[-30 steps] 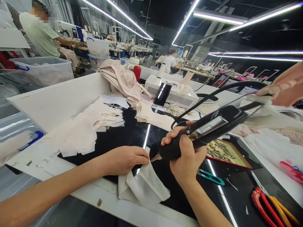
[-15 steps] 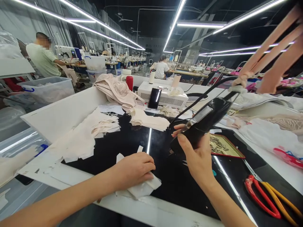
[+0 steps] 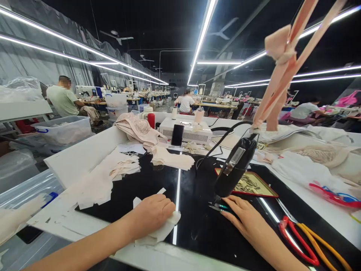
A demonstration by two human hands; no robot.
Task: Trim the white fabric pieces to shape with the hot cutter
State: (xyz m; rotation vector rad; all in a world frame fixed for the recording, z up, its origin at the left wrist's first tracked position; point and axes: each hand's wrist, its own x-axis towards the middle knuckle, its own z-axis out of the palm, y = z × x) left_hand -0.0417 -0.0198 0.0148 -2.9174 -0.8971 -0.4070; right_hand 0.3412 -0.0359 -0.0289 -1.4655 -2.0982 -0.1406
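Observation:
My left hand (image 3: 153,216) is closed over a small stack of cream fabric pieces (image 3: 169,226) at the table's front edge. Its fingertips are hidden behind the hand. On the black table surface, the fingers of my right hand (image 3: 245,216) close around thread snips (image 3: 218,207) with a teal part, their pointed tips facing left. Just above that hand, a black handheld cutting tool (image 3: 235,165) hangs by a peach fabric strap (image 3: 278,86), tilted, with a cord at its top; its lower end is close to the snips.
Large scissors (image 3: 299,241) with red and orange handles lie at right, near a red-rimmed tray (image 3: 275,194) of scraps. Cream fabric stacks (image 3: 93,180) lie left, and another pile (image 3: 172,159) ahead. A phone (image 3: 177,134) leans on a white box (image 3: 166,128).
My right hand has let go of the black tool, which now hangs from its strap, and has moved down to the snips. My left hand stays on the fabric. The view has shifted slightly.

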